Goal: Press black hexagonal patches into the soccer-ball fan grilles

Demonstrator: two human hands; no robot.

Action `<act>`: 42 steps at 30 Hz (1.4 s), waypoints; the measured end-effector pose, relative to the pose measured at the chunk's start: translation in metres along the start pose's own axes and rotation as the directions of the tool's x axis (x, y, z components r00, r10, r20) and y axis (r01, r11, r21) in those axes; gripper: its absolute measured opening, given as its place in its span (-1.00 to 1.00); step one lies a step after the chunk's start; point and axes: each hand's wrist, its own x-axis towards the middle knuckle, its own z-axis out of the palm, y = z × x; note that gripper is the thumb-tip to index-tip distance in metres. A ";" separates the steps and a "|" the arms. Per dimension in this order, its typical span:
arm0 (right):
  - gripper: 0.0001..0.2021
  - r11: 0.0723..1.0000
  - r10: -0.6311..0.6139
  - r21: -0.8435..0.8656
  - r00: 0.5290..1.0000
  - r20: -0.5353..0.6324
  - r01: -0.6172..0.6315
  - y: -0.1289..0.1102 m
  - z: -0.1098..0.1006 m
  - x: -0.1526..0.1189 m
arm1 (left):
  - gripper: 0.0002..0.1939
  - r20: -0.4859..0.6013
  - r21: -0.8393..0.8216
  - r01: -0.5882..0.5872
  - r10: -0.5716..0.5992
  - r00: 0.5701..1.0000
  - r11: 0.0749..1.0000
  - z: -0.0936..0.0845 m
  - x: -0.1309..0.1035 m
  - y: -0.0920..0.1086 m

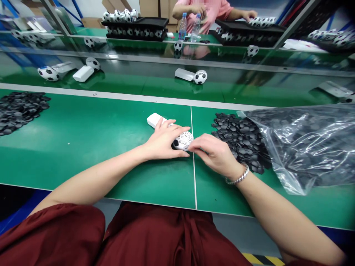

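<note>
On the green tabletop lies a white soccer-ball-shaped device [184,139] with a white rectangular handle pointing to the upper left. My left hand [162,142] rests over it, fingers on the far side and thumb on the near side, gripping it where ball and handle meet. The ball's upper face shows a white openwork pattern, with a black patch on its left. My right hand [215,150] is pinched at the ball's right edge; whatever its fingertips hold is hidden. A heap of small black pieces [241,138] lies just beyond my right hand.
A clear plastic bag [313,144] of black pieces lies at the right. Another black heap [20,111] sits far left. Across the line, more ball devices [200,77] lie on a green surface. A person in pink [206,14] works opposite, beside black trays [135,29] and bottles [183,27].
</note>
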 end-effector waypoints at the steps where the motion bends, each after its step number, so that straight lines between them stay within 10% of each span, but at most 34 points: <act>1: -0.86 1.000 -0.012 -0.025 1.000 0.008 0.012 -0.001 0.000 0.000 | -0.26 -0.007 -0.002 0.004 -0.004 1.000 1.000 0.000 0.000 0.000; 16: -0.84 0.969 0.227 0.128 0.962 -0.152 -0.209 0.002 0.014 -0.001 | -0.33 -0.027 -0.011 0.030 -0.031 0.999 0.999 0.002 0.000 0.003; 36: -0.63 0.695 0.528 0.522 0.844 0.097 -0.494 0.011 0.023 -0.005 | -0.36 -0.088 0.004 0.022 -0.021 0.996 1.000 0.005 0.002 0.004; 42: -0.63 0.736 0.539 0.454 0.840 0.055 -0.502 0.008 0.022 -0.003 | -0.41 -0.159 -0.021 -0.021 0.018 0.987 1.000 0.010 0.005 0.002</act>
